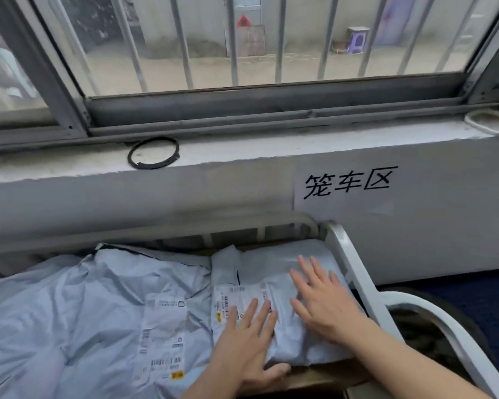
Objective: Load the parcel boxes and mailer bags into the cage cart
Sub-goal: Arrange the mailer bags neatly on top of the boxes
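A small grey mailer bag (274, 272) with a white shipping label lies at the right end of the cage cart, against its white tubular rail (355, 272). My left hand (247, 341) lies flat on the bag's near left part, fingers spread, thumb at its front edge. My right hand (323, 300) presses flat on the bag's right half, fingers apart. A larger crumpled grey mailer bag (98, 306) with labels fills the cart to the left. A brown cardboard surface (323, 375) shows under the small bag's front edge.
A white wall with a paper sign (346, 184) stands right behind the cart. Above it runs a sill with a black ring (153, 153) and a barred window. A dark floor and a curved white rail (432, 315) lie to the right.
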A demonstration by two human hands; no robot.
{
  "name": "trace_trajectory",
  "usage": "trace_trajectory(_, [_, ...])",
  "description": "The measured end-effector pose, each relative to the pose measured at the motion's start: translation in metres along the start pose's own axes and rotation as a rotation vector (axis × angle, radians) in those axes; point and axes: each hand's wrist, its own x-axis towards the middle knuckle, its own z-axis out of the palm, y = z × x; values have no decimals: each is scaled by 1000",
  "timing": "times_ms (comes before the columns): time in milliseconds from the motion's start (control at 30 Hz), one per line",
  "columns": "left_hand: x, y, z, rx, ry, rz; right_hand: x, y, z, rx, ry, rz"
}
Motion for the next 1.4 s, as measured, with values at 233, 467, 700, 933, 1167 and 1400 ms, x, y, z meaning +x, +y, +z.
trace_trajectory(233, [-35, -51, 7, 42, 269, -197, 0, 25, 55, -47, 60, 43])
trace_trajectory(467, [-65, -82, 6, 129, 162, -291, 1, 21, 54, -74, -60, 58])
trace_trajectory(700, [-103, -125, 3, 177, 200, -385, -1, 15, 43, -97, -143, 78])
trace_trajectory(933, [-133, -160, 1, 197, 114, -403, -1, 8, 25, -134, -235, 104])
trace_trajectory(1167, [-142, -157, -32, 130, 59, -342, -6, -32, -16, -202, -277, 126])
trace_trajectory(1400, [-194, -180, -114, 70, 123, -211, -21, -120, -87, -241, -189, 83])
